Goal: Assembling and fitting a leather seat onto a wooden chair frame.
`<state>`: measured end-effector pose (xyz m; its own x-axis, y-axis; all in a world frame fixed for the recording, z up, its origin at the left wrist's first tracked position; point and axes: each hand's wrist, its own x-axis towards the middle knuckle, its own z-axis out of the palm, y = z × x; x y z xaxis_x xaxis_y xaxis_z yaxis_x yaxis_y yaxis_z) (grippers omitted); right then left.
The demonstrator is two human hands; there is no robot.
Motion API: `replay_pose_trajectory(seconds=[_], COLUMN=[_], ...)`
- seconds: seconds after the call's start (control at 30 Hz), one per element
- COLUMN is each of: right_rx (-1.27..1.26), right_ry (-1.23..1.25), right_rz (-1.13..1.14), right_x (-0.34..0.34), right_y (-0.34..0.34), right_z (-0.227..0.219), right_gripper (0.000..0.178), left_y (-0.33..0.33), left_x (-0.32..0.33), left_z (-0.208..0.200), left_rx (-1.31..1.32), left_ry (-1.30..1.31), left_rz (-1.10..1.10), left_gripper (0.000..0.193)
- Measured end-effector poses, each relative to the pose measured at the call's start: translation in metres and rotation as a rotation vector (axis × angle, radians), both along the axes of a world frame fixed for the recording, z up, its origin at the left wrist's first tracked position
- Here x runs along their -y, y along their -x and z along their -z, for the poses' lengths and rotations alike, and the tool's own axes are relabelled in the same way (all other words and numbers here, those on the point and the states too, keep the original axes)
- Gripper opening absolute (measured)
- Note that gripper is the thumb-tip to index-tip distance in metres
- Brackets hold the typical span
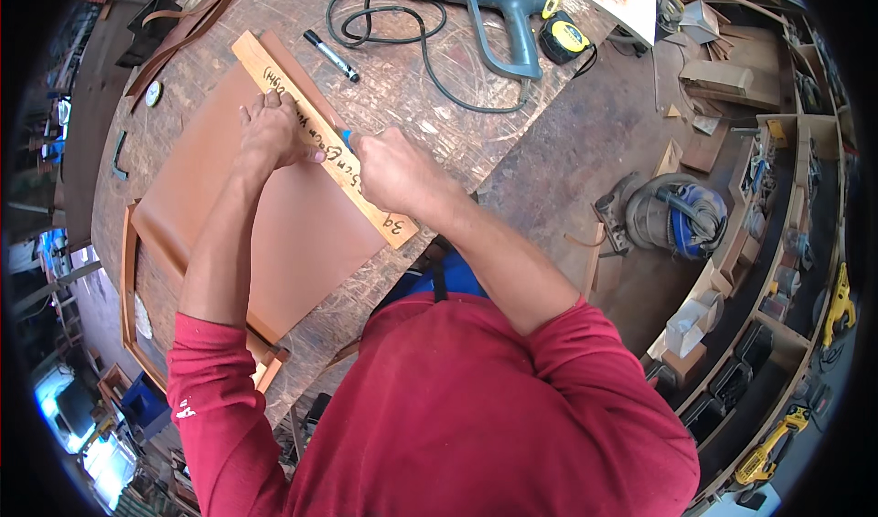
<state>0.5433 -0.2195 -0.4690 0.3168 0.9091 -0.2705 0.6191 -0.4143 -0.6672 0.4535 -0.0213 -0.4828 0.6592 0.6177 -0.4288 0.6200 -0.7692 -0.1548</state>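
Note:
A sheet of brown leather-like material [311,243] lies on the worn workbench, with a straight wooden strip [384,219] bearing handwriting laid across it near one edge. My left hand [273,133] presses down on the strip and sheet, fingers spread and thumb out to the right. Against the strip's right-hand edge is my right hand [395,170], closed in a fist round a blue tool [347,138]. Only a small blue part of that tool shows; its kind and its tip are hidden. A narrow band of the sheet sticks out beyond the strip.
A heat gun [494,0] with its black cord lies at the bench's far side, beside a tape measure [564,37]. A black marker [331,56] lies nearer the strip. Wooden frame pieces [130,288] are at the left. A vacuum cleaner [675,215] stands on the floor to the right.

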Motion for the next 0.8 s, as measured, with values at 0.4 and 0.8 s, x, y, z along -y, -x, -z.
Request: replay_pose_trajectory(seconds=[0.4,0.8], right_rx=[0.029,0.083], right_ry=[-0.028,-0.024], right_rz=[0.017,0.019], right_x=[0.020,0.037], right_y=[0.008,0.015], right_z=[-0.002,0.001], right_gripper=[0.033,0.039], left_y=[-0.002,-0.006], left_x=[0.004,0.007], left_z=[-0.006,-0.010], left_rx=[-0.034,-0.060], left_ry=[0.029,0.007], left_rz=[-0.014,-0.021], left_gripper=[0.120,0.119])
